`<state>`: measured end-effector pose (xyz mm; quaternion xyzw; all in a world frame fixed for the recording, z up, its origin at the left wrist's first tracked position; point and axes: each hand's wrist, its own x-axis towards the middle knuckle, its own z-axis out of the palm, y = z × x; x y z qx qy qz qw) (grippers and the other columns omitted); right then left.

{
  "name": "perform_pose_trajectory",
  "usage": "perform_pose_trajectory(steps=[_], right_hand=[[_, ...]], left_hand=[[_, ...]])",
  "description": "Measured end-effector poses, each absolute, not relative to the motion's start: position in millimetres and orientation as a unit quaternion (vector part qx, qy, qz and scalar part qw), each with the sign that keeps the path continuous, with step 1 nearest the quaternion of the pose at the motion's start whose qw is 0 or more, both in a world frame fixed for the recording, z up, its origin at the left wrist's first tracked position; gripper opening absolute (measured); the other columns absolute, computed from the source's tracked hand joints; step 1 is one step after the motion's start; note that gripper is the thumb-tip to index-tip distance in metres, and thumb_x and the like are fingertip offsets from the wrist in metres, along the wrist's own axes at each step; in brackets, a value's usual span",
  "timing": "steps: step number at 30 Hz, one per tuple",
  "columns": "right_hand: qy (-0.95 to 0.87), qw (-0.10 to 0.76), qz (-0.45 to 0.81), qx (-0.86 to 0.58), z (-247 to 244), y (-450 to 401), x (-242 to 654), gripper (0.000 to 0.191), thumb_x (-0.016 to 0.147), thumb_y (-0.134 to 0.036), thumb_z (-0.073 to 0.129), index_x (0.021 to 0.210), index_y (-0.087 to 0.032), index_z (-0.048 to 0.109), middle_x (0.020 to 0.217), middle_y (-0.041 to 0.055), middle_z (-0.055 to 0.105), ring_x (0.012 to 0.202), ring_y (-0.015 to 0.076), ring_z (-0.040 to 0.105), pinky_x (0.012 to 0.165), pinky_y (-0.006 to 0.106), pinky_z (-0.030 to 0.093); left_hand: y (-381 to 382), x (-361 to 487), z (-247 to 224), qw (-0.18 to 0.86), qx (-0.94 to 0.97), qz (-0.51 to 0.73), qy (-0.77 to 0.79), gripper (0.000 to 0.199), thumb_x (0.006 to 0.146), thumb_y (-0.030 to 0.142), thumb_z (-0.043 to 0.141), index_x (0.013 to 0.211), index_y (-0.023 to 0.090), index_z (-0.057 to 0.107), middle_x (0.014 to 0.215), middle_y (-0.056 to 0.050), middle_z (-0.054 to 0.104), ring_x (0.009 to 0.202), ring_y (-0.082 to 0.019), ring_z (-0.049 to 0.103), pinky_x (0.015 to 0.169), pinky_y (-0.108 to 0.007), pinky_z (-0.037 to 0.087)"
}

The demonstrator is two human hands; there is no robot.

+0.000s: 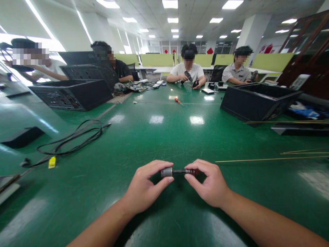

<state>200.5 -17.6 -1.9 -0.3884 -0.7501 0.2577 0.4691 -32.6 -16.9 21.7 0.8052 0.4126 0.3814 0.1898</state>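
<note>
So both hands meet low in the middle of the view, just above a shiny green table (159, 137) in a big open office with rows of ceiling light panels (169, 4) bouncing off the surface. The left hand (145, 187) comes in from the lower left with the forearm angled up toward centre, and its thumb and fingers are pinched around a silver cylinder (166, 172). The right hand (209, 183) mirrors it from the lower right, fingertips closed on the reddish end of a small dark tool (185, 171) that runs into the cylinder. The whole piece lies level with its long axis running left to right across the view, silver end to the person's left and red end to the right, held between the two hands a little off the table. Further out on the left there's a loose black cable (77, 137) with a yellow tag (52, 162) beside it. A thin yellowish rod (269, 159) lies off to the right. A red-handled screwdriver (178, 101) sits well away toward the far side, with black computer cases (257, 101) to either side, and several other people (189, 70) are seated at the far end working on their own stuff.
</note>
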Motion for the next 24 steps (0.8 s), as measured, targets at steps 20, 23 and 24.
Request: perform_pose_trajectory(steps=[20,23,24], right_hand=[[-0.744,0.471,0.265,-0.393,0.2,-17.4,202.0,0.007,0.085,-0.015,0.066,0.087,-0.018,0.072,0.074,0.0016,0.066,0.067,0.0157,0.061,0.066,0.028,0.044],[-0.744,0.469,0.268,-0.392,0.2,-17.3,202.3,0.006,0.085,-0.015,0.066,0.087,-0.018,0.072,0.074,0.0016,0.066,0.067,0.0157,0.06,0.066,0.028,0.044],[-0.745,0.469,0.268,-0.392,0.2,-17.2,202.4,0.006,0.085,-0.015,0.066,0.087,-0.018,0.072,0.074,0.0016,0.066,0.067,0.0157,0.061,0.066,0.028,0.044]], left_hand=[[-15.8,-33.9,18.8,0.2,0.806,0.387,0.402,0.027,0.089,0.024,0.072,0.115,0.027,0.069,0.108,-0.001,0.074,0.099,-0.016,0.07,0.09,-0.026,0.053],[-15.7,-34.4,18.5,0.204,0.805,0.385,0.404,0.028,0.089,0.024,0.072,0.116,0.027,0.068,0.108,0.0,0.074,0.099,-0.015,0.07,0.09,-0.025,0.053],[-15.9,-34.6,18.4,0.205,0.804,0.384,0.405,0.028,0.089,0.024,0.072,0.116,0.027,0.068,0.108,0.0,0.074,0.099,-0.015,0.07,0.091,-0.025,0.053]])
